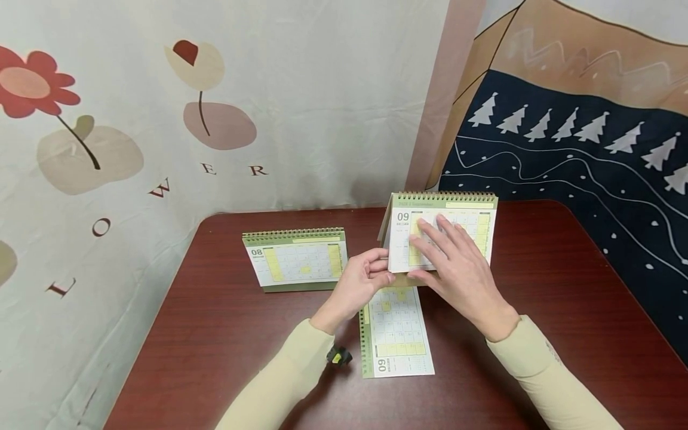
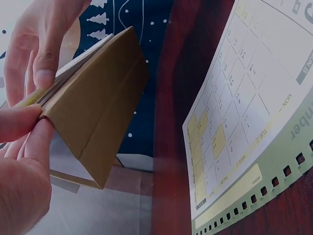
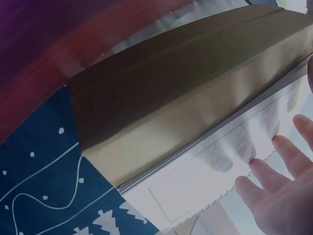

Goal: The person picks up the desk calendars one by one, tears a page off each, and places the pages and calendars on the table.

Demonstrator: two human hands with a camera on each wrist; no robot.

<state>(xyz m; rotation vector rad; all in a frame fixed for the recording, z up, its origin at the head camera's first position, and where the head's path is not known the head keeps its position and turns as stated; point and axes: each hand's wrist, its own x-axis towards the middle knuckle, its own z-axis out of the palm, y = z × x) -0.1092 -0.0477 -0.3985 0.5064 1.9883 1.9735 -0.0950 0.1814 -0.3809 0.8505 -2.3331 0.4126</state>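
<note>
Leftmost, a green spiral-bound desk calendar showing "08" (image 1: 295, 258) stands on the dark red-brown wooden surface (image 1: 215, 334), well apart from both hands. Behind it hangs a pale cloth backdrop printed with a red flower and scattered letters (image 1: 107, 119). Nearer the person, a small black and yellow object (image 1: 338, 357) lies on the surface just beside the left sleeve; what it is cannot be told. Next to it, a loose white and green calendar sheet marked "09" (image 1: 396, 331) lies flat, its punched edge on the left, reaching from near the person up to the base of the calendar being handled.

Further along, the left hand (image 1: 361, 282) pinches the lower left corner of a second green spiral-bound desk calendar open at "09" (image 1: 473, 209); the left wrist view shows thumb and fingers (image 2: 34, 147) clamped on the corner of its brown cardboard stand (image 2: 98, 117) and page stack. This calendar stands near the back of the surface, just beyond the loose sheet. The right hand (image 1: 457, 266) lies flat across its front page, fingers straight and spread, grasping nothing. Rightmost, a dark blue cloth with white tree shapes (image 1: 591, 155) hangs behind the surface.
</note>
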